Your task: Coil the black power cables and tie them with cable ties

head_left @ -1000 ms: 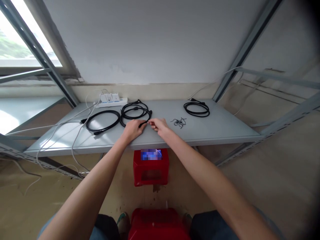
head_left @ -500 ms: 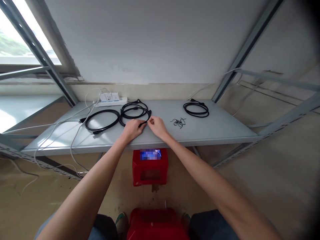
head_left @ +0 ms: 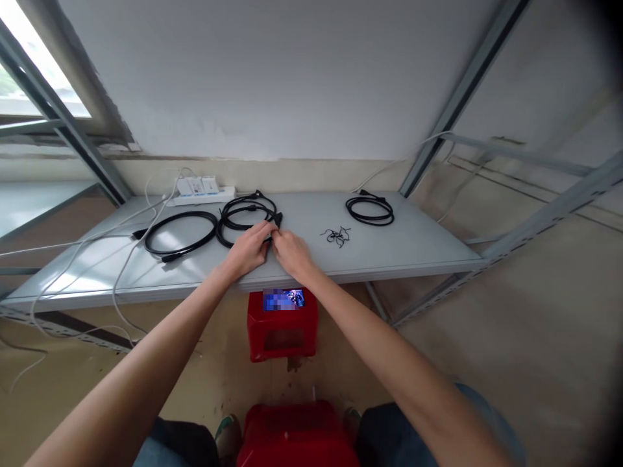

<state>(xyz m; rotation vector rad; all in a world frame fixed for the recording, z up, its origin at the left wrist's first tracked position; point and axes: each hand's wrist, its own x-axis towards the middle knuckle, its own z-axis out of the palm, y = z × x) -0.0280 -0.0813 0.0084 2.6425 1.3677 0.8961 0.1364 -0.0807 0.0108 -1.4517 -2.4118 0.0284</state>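
Observation:
Near the front of the grey shelf, my left hand (head_left: 250, 248) closes round the near side of a coiled black cable (head_left: 222, 228). My right hand (head_left: 291, 251) meets it there, fingers curled in a pinch against the same part of the coil. Whatever sits between the right fingertips is hidden. The cable's black plug (head_left: 278, 219) sticks up just behind both hands. To the left lies a second black cable (head_left: 182, 250) in a loose ring, its two plug ends pointing left. Several thin black twist ties (head_left: 337, 237) lie in a small heap right of my right hand.
A third coiled black cable (head_left: 372, 224) rests at the shelf's back right. At the back left stands a white power strip (head_left: 207, 196) with adapters, white cords trailing over the shelf's left end. A phone (head_left: 283, 299) lies on a red stool (head_left: 282, 327) below the front edge (head_left: 350, 271).
My hands have drawn closer together at the coil, with the left fingers now higher, beside the right ones. The whole view has shifted slightly; the other cables and twist ties stay put.

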